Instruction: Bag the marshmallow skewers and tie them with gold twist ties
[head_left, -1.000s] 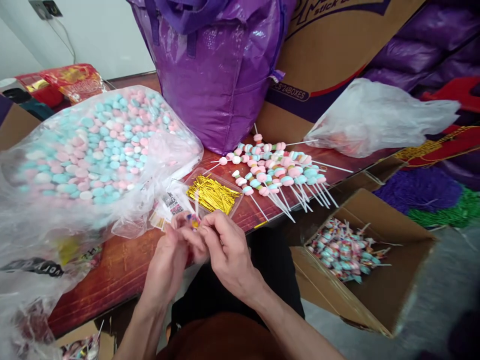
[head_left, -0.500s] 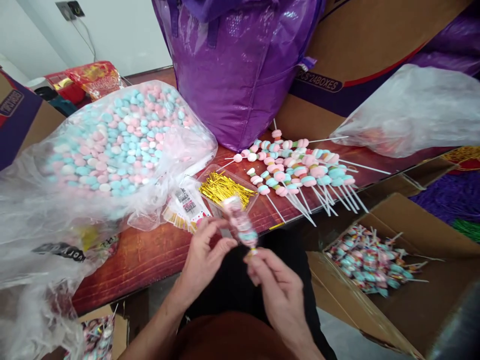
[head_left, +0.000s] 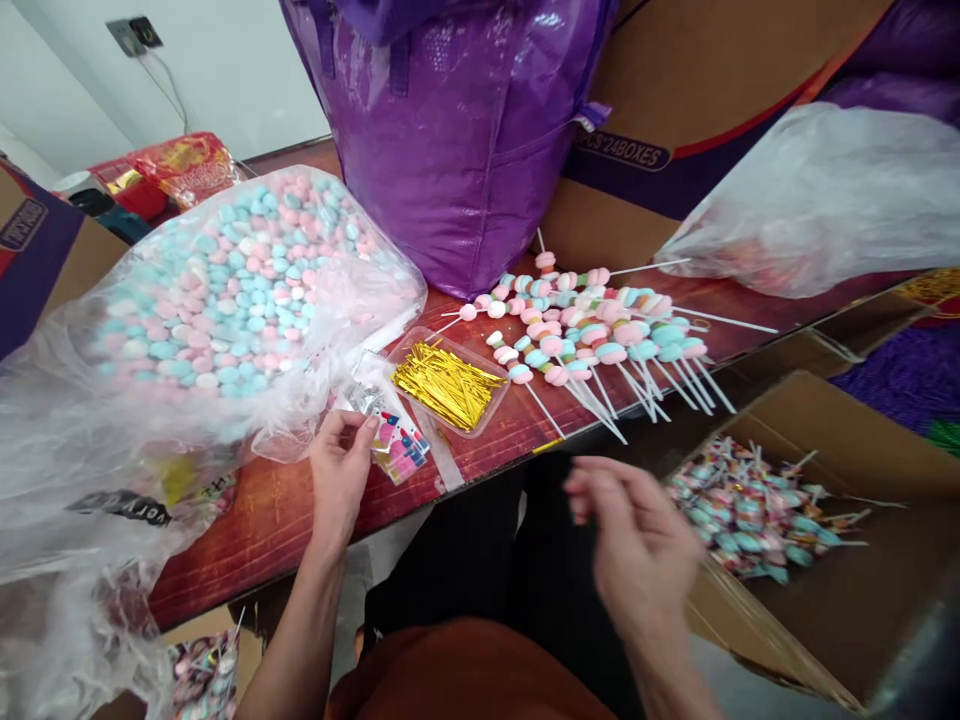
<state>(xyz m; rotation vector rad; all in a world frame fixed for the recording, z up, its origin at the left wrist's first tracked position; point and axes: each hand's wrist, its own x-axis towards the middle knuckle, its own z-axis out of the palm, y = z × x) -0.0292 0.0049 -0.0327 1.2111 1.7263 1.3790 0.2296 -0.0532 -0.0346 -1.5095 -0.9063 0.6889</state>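
My left hand [head_left: 341,470] rests on the red-brown table [head_left: 262,520], its fingertips pinched on the edge of a stack of small printed bags [head_left: 401,447]. My right hand [head_left: 637,530] hangs off the table's front edge, motion-blurred, fingers loosely spread and holding nothing. It is just left of a cardboard box [head_left: 847,440] filled with wrapped candy skewers [head_left: 750,505]. A clear tray of gold twist ties [head_left: 448,383] lies right behind the bags. Unwrapped marshmallow skewers [head_left: 592,325] are piled on the table further back and to the right.
A big clear bag of pink, blue and white marshmallows [head_left: 225,290] fills the left of the table. A purple bag [head_left: 457,130] and a cardboard carton [head_left: 712,90] stand behind. A crumpled clear bag [head_left: 825,200] lies at right. Another box of wrapped skewers [head_left: 199,670] sits below left.
The wrapped skewer both hands held half a second ago has left them. My right hand swung right toward the box and opened. My left hand moved onto the small bags.
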